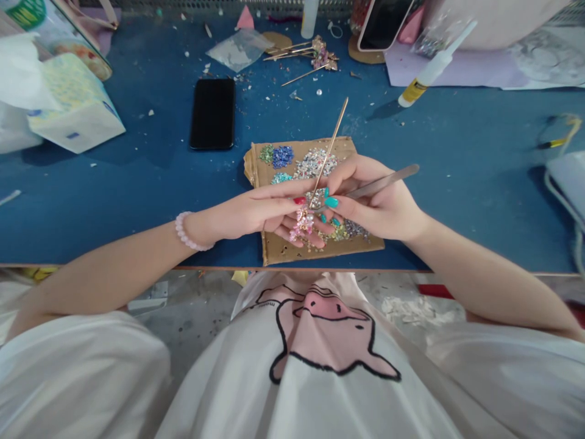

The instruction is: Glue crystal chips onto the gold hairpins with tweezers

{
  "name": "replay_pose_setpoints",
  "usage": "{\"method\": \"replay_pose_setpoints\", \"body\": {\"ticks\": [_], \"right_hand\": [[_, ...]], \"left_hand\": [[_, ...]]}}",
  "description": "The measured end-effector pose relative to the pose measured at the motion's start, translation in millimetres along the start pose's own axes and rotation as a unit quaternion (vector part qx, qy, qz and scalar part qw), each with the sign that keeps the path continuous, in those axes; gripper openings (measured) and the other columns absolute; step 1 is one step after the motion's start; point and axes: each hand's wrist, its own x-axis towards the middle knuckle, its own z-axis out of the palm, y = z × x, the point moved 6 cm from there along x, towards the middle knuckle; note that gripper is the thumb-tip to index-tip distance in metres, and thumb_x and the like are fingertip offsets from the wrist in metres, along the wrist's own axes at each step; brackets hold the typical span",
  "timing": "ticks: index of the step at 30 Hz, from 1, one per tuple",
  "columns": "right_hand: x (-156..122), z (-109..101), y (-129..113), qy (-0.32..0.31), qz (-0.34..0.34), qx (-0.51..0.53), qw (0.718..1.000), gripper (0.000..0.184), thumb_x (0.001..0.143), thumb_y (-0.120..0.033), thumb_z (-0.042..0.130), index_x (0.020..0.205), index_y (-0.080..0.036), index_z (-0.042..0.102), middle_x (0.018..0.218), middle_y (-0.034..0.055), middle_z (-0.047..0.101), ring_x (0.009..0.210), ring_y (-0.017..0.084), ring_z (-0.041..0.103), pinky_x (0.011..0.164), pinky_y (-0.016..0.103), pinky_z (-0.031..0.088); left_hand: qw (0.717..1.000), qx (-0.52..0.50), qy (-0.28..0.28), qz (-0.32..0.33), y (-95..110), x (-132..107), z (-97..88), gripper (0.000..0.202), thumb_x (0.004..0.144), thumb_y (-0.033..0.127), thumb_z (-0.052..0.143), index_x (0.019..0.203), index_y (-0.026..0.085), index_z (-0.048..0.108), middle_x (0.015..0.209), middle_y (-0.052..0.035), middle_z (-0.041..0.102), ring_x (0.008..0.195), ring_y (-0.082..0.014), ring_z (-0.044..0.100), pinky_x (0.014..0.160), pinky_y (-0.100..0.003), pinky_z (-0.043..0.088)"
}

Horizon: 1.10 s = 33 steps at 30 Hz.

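Note:
My left hand holds a gold hairpin by its pink, beaded head, with the long pin slanting up and away over the cardboard. In my right hand are metal tweezers, gripped between thumb and fingers. Their tips point at the ornament, but whether they hold a bead is too small to tell. Under both hands lies a piece of cardboard bearing small heaps of rhinestones: silver ones, blue ones and green ones show; my hands partly cover others.
A black phone lies beyond the cardboard. Several finished-looking hairpins and a plastic bag are farther back. A glue bottle stands at back right, a tissue box at left. The table's front edge runs below my forearms.

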Motion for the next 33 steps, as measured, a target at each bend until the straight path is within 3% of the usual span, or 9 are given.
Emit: {"method": "replay_pose_setpoints", "body": {"ticks": [10, 18, 24, 33], "right_hand": [[-0.9, 1.3, 0.0, -0.008, -0.01, 0.005, 1.0, 0.008, 0.098, -0.017, 0.062, 0.098, -0.02, 0.054, 0.084, -0.0038, 0.064, 0.064, 0.004, 0.062, 0.059, 0.016, 0.051], [-1.9, 0.7, -0.5, 0.002, 0.014, -0.002, 1.0, 0.01, 0.098, -0.023, 0.064, 0.098, -0.021, 0.054, 0.082, -0.0032, 0.064, 0.067, 0.007, 0.063, 0.06, 0.019, 0.052], [-1.3, -0.6, -0.9, 0.01, 0.012, 0.004, 1.0, 0.007, 0.098, -0.022, 0.063, 0.099, -0.02, 0.057, 0.081, -0.0029, 0.066, 0.07, 0.007, 0.065, 0.06, 0.019, 0.051], [-2.1, 1.5, -1.2, 0.005, 0.016, 0.01, 1.0, 0.01, 0.098, -0.025, 0.064, 0.098, -0.02, 0.055, 0.083, -0.0033, 0.063, 0.07, 0.007, 0.065, 0.061, 0.02, 0.051]], "left_hand": [[0.999, -0.041, -0.029, 0.002, -3.7, -1.9, 0.3, 0.06, 0.103, 0.027, 0.054, 0.16, 0.033, 0.036, 0.119, -0.0091, 0.078, 0.098, -0.0179, 0.078, 0.082, -0.027, 0.063], [1.0, 0.0, -0.002, 0.002, -0.5, -2.2, -0.8, 0.066, 0.1, 0.031, 0.059, 0.161, 0.03, 0.034, 0.115, -0.0113, 0.079, 0.094, -0.0224, 0.079, 0.089, -0.039, 0.064], [1.0, -0.016, 0.005, 0.011, 1.7, -3.4, -0.6, 0.06, 0.102, 0.026, 0.055, 0.159, 0.034, 0.037, 0.109, -0.0054, 0.08, 0.095, -0.0192, 0.079, 0.079, -0.028, 0.063], [1.0, 0.008, 0.005, 0.016, 1.7, -4.3, -0.6, 0.058, 0.102, 0.028, 0.056, 0.157, 0.035, 0.041, 0.111, -0.0046, 0.08, 0.093, -0.0178, 0.078, 0.079, -0.028, 0.062]]}}
